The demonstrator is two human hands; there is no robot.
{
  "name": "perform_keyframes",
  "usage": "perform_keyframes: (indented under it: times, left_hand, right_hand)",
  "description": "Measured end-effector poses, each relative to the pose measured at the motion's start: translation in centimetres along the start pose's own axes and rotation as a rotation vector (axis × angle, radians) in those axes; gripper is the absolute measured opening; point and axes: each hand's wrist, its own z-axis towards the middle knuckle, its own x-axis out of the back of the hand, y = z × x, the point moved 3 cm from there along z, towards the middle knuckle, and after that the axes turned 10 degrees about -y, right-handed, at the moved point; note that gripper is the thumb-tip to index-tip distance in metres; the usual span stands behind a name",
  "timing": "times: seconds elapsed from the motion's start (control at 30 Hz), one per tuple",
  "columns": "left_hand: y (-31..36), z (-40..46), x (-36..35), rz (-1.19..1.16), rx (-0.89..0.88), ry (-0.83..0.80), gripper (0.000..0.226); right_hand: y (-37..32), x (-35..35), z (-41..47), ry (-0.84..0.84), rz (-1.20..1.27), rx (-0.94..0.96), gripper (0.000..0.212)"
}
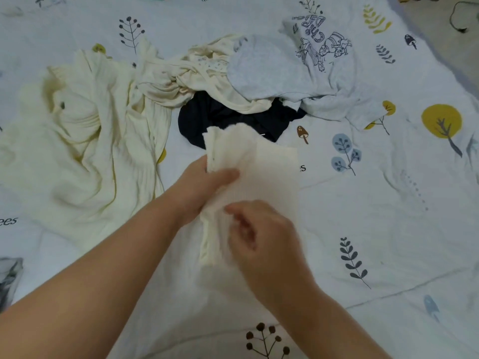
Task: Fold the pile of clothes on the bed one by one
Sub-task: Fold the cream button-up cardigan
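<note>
Both hands [204, 187] [261, 237] pinching white garment [274, 164]

Soft even light, faint shadows, slight motion blur, wide-angle edge distortion.

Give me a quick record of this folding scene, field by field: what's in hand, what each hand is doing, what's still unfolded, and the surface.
item in hand: white ribbed garment, partly folded
left hand: grips the garment's left edge, thumb on top
right hand: pinches the garment lower down
still unfolded: large cream garment; twisted cream garment; dark navy garment; light blue printed T-shirt
surface: bedsheet with plant and mushroom print
folded stack: none visible
</note>
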Motion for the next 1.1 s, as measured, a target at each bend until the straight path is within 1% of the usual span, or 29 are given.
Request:
perform_keyframes:
  times: [0.03, 0.07, 0.1, 0.13, 0.17, 0.2, 0.23, 0.27, 0.3, 0.33, 0.37, 0.43, 0.47, 0.5, 0.53, 0.6, 0.67, 0.73, 0.83, 0.93, 1.0, 1.03, 1.1]
  left_hand:
    - [0.1, 0.3, 0.4, 0.0, -0.01, 0.047, 0.022]
    - [0.2, 0.7, 0.6, 0.063, -0.009, 0.118, 0.032]
    - [0.0, 1.2, 0.8, 0.16, 0.015, 0.194, 0.043]
    - [-0.5, 1.8, 0.9, 0.224, 0.055, 0.254, 0.056]
    - [-0.9, 2.0, 0.7, 0.25, 0.105, 0.267, 0.067]
    - [-1.4, 2.2, 0.4, 0.28, 0.123, 0.255, 0.074]
    - [-1.8, 2.2, 0.0, 0.364, 0.112, 0.215, 0.078]
    - [-2.1, 2.1, -0.1, 0.476, 0.095, 0.182, 0.08]
    - [-2.4, 1.9, 0.1, 0.569, 0.06, 0.185, 0.08]
    - [-2.5, 1.7, 0.4, 0.645, 0.024, 0.209, 0.079]
    - [-2.5, 1.3, 0.4, 0.723, -0.009, 0.261, 0.077]
    - [-2.3, 0.5, -0.2, 0.964, -0.11, 0.432, 0.072]
    - [-2.3, 0.2, -0.9, 1.087, -0.192, 0.492, 0.068]
    - [-2.5, 0.1, -1.6, 1.188, -0.275, 0.496, 0.063]
    - [-3.2, 0.3, -2.3, 1.269, -0.325, 0.451, 0.06]
    - [-5.9, 0.8, -2.5, 1.378, -0.3, 0.313, 0.06]
    - [-8.9, 0.8, -1.7, 1.372, -0.254, 0.247, 0.063]
    - [-10.8, 0.5, -1.0, 1.333, -0.253, 0.25, 0.063]
    - [-11.3, 0.5, -0.6, 1.272, -0.239, 0.246, 0.066]
    - [-10.5, 1.0, -0.5, 1.238, -0.206, 0.205, 0.068]
    - [-9.7, 0.6, -0.6, 1.237, -0.195, 0.204, 0.069]
    - [-9.3, 0.2, -0.8, 1.235, -0.192, 0.228, 0.07]
    - [-8.2, -0.8, -1.0, 1.167, -0.139, 0.346, 0.073]
  right_hand:
    - [0.7, 0.7, 0.1, 0.148, -0.032, -0.008, 0.034]
    - [1.5, 1.1, 0.4, 0.246, -0.105, -0.056, 0.036]
    - [2.3, 1.2, 0.6, 0.258, -0.204, -0.148, 0.038]
    - [3.3, 1.0, 0.9, 0.173, -0.291, -0.277, 0.043]
    - [4.2, 0.5, 1.1, 0.044, -0.334, -0.41, 0.05]
    - [5.0, -0.3, 1.0, -0.104, -0.366, -0.503, 0.057]
    - [5.2, -1.1, 0.7, -0.234, -0.412, -0.538, 0.063]
    - [5.2, -2.0, 0.3, -0.327, -0.464, -0.537, 0.067]
    - [5.0, -2.4, -0.2, -0.368, -0.486, -0.526, 0.067]
    - [4.6, -2.3, -0.4, -0.35, -0.47, -0.509, 0.062]
    - [4.2, -1.6, -0.3, -0.26, -0.407, -0.495, 0.055]
    - [4.0, 0.2, 0.6, -0.021, -0.259, -0.46, 0.045]
    - [4.6, 0.7, 1.4, 0.047, -0.257, -0.449, 0.042]
    - [5.4, 0.8, 2.2, 0.043, -0.312, -0.458, 0.046]
    - [6.2, 0.4, 2.8, -0.006, -0.378, -0.473, 0.053]
    - [8.3, -1.8, 2.8, -0.101, -0.469, -0.506, 0.063]
    - [9.8, -4.0, 1.7, -0.073, -0.577, -0.452, 0.066]
    - [10.6, -5.2, 1.1, -0.035, -0.617, -0.423, 0.069]
    - [11.0, -5.8, 1.6, -0.015, -0.641, -0.402, 0.07]
    - [10.8, -5.7, 2.1, -0.066, -0.615, -0.451, 0.07]
    - [10.4, -4.9, 2.0, -0.093, -0.597, -0.42, 0.07]
    - [10.4, -4.3, 1.9, -0.099, -0.553, -0.393, 0.07]
    - [10.4, -2.5, 1.6, -0.064, -0.358, -0.394, 0.07]
